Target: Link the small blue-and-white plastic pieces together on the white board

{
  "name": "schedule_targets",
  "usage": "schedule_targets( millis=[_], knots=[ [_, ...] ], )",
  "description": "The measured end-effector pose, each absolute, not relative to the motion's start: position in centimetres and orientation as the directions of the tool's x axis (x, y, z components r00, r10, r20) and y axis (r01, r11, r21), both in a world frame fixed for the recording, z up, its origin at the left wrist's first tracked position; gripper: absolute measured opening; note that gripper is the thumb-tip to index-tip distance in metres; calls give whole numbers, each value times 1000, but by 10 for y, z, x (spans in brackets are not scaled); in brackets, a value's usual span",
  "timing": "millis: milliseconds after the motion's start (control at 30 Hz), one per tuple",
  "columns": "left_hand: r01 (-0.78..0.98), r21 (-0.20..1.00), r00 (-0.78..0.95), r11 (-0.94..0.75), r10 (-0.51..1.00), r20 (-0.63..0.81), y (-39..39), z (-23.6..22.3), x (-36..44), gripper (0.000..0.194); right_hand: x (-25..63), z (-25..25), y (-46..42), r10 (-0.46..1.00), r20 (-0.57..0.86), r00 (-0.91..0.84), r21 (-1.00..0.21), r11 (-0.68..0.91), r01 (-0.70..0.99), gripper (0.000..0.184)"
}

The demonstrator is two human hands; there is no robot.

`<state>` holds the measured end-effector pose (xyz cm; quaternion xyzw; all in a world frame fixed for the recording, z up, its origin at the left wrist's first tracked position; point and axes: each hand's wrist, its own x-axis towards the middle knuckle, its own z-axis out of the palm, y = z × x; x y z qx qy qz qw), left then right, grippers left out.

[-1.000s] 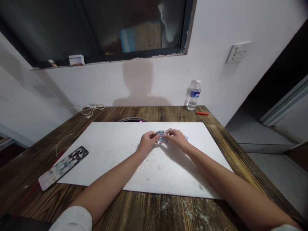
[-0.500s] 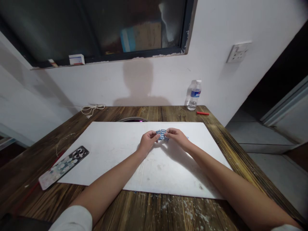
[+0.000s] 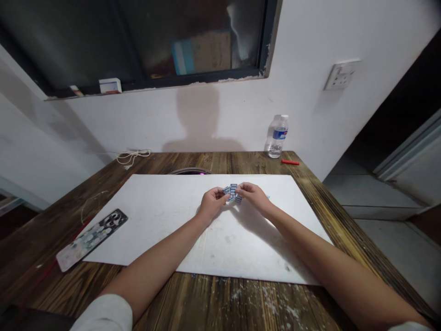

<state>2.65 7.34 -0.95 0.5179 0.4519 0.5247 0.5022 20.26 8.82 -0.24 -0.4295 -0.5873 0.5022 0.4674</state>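
Between my two hands is a small blue-and-white piece (image 3: 233, 190) made of several rectangular frame-like segments; its exact kind is unclear. My left hand (image 3: 212, 202) pinches its left side between thumb and fingers. On the opposite side, my right hand (image 3: 254, 195) grips it with thumb and fingertips. The piece is held over the far middle part of a white board (image 3: 165, 211), and shadows of the hands fall on the board. A thin light-blue bit (image 3: 268, 196) shows just beyond my right wrist, mostly hidden.
A phone in a patterned case (image 3: 91, 239) lies across the board's left edge. At the back of the wooden table (image 3: 206, 303) are a water bottle (image 3: 277, 138), a red stick-like object (image 3: 290, 162), a coiled white cable (image 3: 132, 156) and a dark round object (image 3: 191, 171) partly behind the board.
The segments of the blue-and-white piece have shifted slightly; its middle segments now stand more upright and show more clearly. Both hands stay in nearly the same place.
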Motion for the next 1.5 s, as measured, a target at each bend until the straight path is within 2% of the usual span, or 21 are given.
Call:
schedule_targets(
  millis=[133, 233, 300, 367, 433, 500, 567, 667, 733, 833, 933, 1033, 1167, 1267, 1333, 1500],
  knots=[
    [-47, 994, -38, -96, 995, 94, 74, -9, 26, 29, 208, -2, 92, 982, 130, -136, -983, 146, 115, 26],
    [-53, 995, -109, -85, 991, 79, 77, -11, 24, 31, 214, -2, 94, 990, 91, -112, -928, 125, 352, 17],
    [-49, 996, -133, -75, 989, 68, 79, -13, 23, 32, 216, -2, 92, 986, 82, -148, -791, 155, 592, 15],
    [-45, 997, -132, -69, 989, 63, 79, -13, 24, 31, 218, -1, 88, 973, 119, -199, -564, 231, 793, 16],
    [-43, 996, -116, -75, 991, 70, 78, -11, 25, 30, 218, 0, 84, 956, 176, -234, -358, 284, 890, 15],
    [-41, 995, -96, -89, 992, 85, 76, -9, 26, 29, 216, 3, 82, 942, 234, -242, -280, 303, 911, 15],
    [-33, 994, -69, -100, 993, 98, 73, -6, 27, 29, 215, 7, 80, 924, 293, -245, -343, 341, 876, 18],
    [-3, 995, -22, -104, 994, 104, 72, -6, 27, 29, 211, 10, 80, 883, 389, -262, -524, 446, 725, 24],
    [24, 994, 7, -109, 994, 109, 72, -9, 26, 28, 210, 10, 80, 855, 439, -276, -569, 502, 651, 22],
    [40, 991, 42, -129, 991, 127, 73, -12, 26, 28, 209, 8, 81, 839, 467, -281, -541, 522, 660, 17],
    [31, 992, 29, -124, 992, 123, 73, -11, 27, 28, 212, 7, 84, 871, 428, -241, -533, 459, 711, 17],
    [7, 994, -16, -107, 994, 107, 71, -6, 28, 29, 215, 6, 87, 921, 321, -220, -493, 362, 791, 16],
    [-29, 994, -62, -106, 993, 104, 71, -3, 28, 29, 216, 4, 84, 959, 148, -240, -355, 279, 892, 16],
    [-28, 994, -64, -101, 993, 99, 71, -3, 28, 28, 215, 4, 81, 958, 201, -206, -300, 261, 918, 20],
    [-16, 995, -45, -102, 994, 101, 71, -4, 28, 28, 214, 5, 80, 941, 278, -194, -340, 285, 896, 22],
    [28, 992, -1, -126, 992, 126, 72, -8, 27, 30, 209, 6, 81, 886, 374, -274, -579, 454, 677, 26]
  ],
)
